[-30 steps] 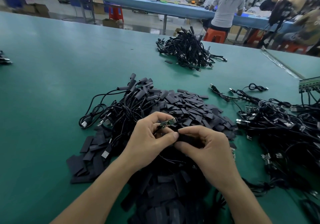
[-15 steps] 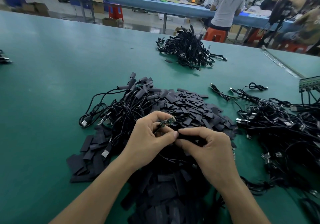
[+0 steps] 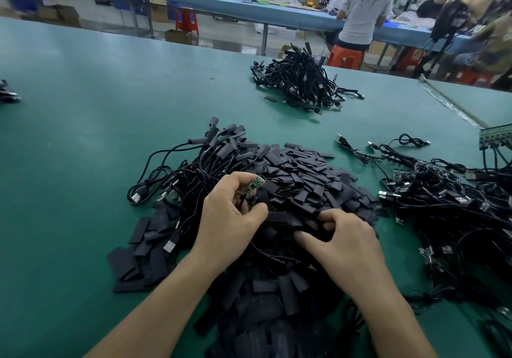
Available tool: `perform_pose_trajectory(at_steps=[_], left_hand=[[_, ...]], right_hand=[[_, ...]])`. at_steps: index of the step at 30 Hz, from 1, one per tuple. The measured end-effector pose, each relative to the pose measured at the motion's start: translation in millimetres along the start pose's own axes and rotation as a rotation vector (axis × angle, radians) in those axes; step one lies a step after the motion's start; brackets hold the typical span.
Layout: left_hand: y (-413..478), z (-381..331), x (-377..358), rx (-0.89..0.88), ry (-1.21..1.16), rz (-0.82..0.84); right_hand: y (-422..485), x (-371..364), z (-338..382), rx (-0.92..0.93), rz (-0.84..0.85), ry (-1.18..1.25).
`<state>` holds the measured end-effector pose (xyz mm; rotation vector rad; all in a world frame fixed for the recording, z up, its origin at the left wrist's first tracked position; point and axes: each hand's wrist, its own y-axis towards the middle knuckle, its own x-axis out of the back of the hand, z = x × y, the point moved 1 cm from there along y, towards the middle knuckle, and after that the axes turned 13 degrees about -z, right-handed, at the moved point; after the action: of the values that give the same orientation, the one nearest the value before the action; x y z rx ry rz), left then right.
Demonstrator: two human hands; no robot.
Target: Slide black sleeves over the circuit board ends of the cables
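Since half a second ago the right hand (image 3: 343, 242) has parted from the left hand (image 3: 230, 216) and dropped onto the heap of black sleeves (image 3: 304, 180), fingers curled; whether one is pinched cannot be told. The left hand pinches the lower end of a bare circuit board (image 3: 254, 187), held over the heap. Likely best: lift one sleeve, squeeze its mouth open, feed the board in straight. Sleeves lie loose on the bench (image 3: 83, 136), in no container.
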<state>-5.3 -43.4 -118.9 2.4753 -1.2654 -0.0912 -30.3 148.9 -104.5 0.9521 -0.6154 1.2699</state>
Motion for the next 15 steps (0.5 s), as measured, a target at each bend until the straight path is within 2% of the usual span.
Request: perform_pose_trajectory(at_steps=[4,11,15], left_hand=[[-1.1,-0.5,-0.8,0.014,-0.009,0.022],[-5.8,-5.1,-1.9,0.005,-0.029,0.126],[-5.8,-6.9,-1.6,-0.021,-0.015,0.148]], right_hand=[[0.5,2.4,4.4,0.024,0.048,0.039],[2.5,1.3,-0.7,0.010,-0.095,0.304],[0.8,1.6,-0.2,0.066,-0.127,0.360]])
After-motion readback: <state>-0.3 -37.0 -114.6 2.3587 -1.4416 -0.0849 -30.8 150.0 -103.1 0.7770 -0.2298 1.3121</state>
